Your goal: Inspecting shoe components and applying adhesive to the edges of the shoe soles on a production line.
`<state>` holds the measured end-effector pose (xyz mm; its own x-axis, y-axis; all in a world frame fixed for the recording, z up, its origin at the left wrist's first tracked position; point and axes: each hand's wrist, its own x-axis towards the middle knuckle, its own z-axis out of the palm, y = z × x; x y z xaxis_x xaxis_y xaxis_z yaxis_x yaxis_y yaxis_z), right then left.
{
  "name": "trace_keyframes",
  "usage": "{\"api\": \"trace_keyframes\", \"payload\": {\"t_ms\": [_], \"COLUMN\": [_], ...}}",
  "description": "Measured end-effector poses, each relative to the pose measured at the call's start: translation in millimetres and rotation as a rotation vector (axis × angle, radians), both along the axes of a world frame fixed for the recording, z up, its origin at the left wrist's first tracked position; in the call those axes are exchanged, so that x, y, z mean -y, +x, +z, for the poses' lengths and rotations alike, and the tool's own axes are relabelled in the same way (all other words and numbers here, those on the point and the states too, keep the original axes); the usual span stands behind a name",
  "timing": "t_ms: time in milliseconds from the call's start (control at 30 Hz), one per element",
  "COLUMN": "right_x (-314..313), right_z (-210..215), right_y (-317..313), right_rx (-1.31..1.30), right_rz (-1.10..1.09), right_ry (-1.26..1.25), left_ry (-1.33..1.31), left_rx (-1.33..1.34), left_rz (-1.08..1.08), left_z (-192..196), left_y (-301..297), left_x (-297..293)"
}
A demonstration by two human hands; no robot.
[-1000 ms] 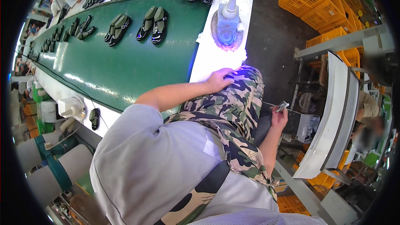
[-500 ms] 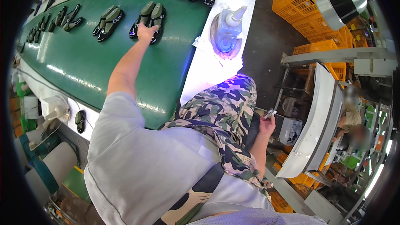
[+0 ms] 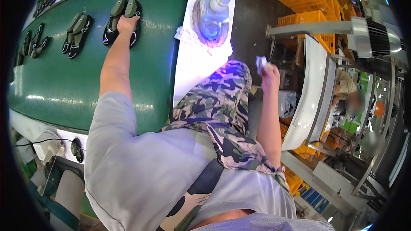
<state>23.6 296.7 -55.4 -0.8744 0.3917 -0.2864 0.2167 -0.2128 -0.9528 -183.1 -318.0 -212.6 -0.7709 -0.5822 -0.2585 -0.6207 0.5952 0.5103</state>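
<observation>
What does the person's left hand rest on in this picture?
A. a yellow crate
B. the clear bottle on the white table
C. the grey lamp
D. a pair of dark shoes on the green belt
D: the left hand lies on the pair of dark shoes on the green belt, while the right hand, raised beside the knee, holds a small crumpled whitish thing.

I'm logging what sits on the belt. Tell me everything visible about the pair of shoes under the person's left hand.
The pair of shoes lies side by side on the green conveyor belt, toes pointing away from the person. They look olive-green on top with dark, black-looking soles and edges. The left hand rests on the right-hand shoe, covering part of it. A similar pair lies apart to its left.
</observation>
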Motion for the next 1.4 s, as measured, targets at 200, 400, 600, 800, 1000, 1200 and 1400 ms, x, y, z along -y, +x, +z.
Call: {"api": "trace_keyframes", "payload": {"t_ms": [200, 400, 600, 800, 1000, 1200, 1400], "right_x": [92.0, 154.4, 170.3, 180.0, 174.3, 169.9, 132.7], "right_z": [-18.2, -25.1, -29.8, -35.2, -27.9, -35.8, -47.5], "right_y": [-95.6, -131.3, -142.0, -142.8, -141.2, -146.7, -139.2], "right_rx": [-0.124, -0.196, -0.244, -0.229, -0.349, -0.018, 0.445], "right_rz": [0.311, 0.412, 0.586, 0.664, 0.665, 0.58, 0.356], "right_ry": [0.525, 1.15, 1.455, 1.608, 1.584, 1.381, 0.901], "left_ry": [-0.009, -0.209, 0.216, -0.094, 0.023, 0.49, 1.618], "left_rx": [-0.022, 0.194, -0.057, 0.254, 0.676, 0.598, -0.036], "left_rz": [-0.618, -1.459, -0.463, -0.313, -0.394, -0.154, 0.123], "left_z": [35.8, 72.6, 65.4, 64.5, 78.0, 61.8, 69.4], "left_y": [80.0, 183.1, 239.9, 267.8, 248.8, 258.1, 259.1], "left_x": [-20.9, 14.7, -1.0, -27.9, 1.0, 28.6, -14.2]}}
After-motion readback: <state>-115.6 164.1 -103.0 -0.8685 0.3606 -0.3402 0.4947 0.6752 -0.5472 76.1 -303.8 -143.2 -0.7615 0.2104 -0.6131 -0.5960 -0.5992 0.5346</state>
